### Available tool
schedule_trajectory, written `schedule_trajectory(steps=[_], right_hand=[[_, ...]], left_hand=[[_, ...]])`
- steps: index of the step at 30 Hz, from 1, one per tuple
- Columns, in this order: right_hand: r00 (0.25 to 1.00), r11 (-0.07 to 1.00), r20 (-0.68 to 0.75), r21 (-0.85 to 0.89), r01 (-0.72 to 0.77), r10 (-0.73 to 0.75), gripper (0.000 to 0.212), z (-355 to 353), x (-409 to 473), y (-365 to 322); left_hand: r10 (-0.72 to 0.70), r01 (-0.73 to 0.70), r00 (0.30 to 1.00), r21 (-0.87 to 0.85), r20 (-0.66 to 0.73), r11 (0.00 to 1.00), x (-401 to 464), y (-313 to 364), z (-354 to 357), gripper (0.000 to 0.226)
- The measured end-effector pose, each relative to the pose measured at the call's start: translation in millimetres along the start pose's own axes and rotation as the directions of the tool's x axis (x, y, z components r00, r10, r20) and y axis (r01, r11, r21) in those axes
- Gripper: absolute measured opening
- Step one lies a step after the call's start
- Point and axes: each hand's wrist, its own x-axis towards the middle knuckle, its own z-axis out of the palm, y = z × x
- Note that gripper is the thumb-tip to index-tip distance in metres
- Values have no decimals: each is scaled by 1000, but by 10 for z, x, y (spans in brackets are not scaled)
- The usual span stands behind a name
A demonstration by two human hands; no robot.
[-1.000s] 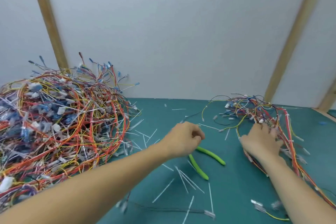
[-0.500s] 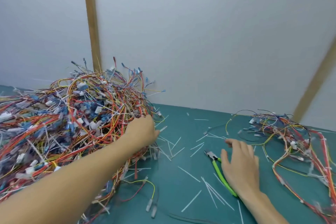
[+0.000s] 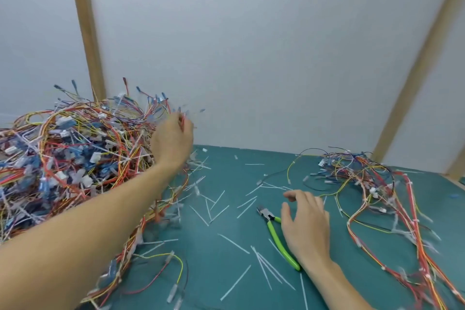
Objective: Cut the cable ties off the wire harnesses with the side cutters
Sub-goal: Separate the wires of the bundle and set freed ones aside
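While the left hand (image 3: 172,141) grips wires in the big tangled multicoloured harness heap (image 3: 75,156), neighbours could snag and spill — the right hand (image 3: 305,226), fingers relaxed, hovers over the green-handled side cutters (image 3: 275,234).

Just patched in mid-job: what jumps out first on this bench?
A huge tangled pile of wire harnesses fills the left side, with the left hand pulling wires from its top. The green-handled side cutters lie on the teal mat beside the open right hand, among scattered cut cable ties.

Head view, looking forward and down, close over table (image 3: 251,246)
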Motion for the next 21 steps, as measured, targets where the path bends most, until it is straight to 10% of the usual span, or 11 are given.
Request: schedule_trajectory(steps=[2,7,12,16,21], right_hand=[[1000,999,-28,46,-4,6,14,-4,5,-12],[999,956,-34,293,0,11,12,-121,57,-132],[798,679,595,626,-384,-97,32,-190,95,-821],[729,226,682,720,-656,-56,38,-156,158,-1241],[735,200,664,708,-677,137,24,-25,176,-1255]], left_hand=[[136,-142,988,-92,-67,985,41,269,-91,23],[114,-513,716,407,689,756,-239,627,-108,18],[27,-125,496,40,868,991,-262,719,-143,25],[16,347,409,-172,912,922,-317,725,-153,18],[42,-7,390,-43,920,999,-328,338,-198,35]])
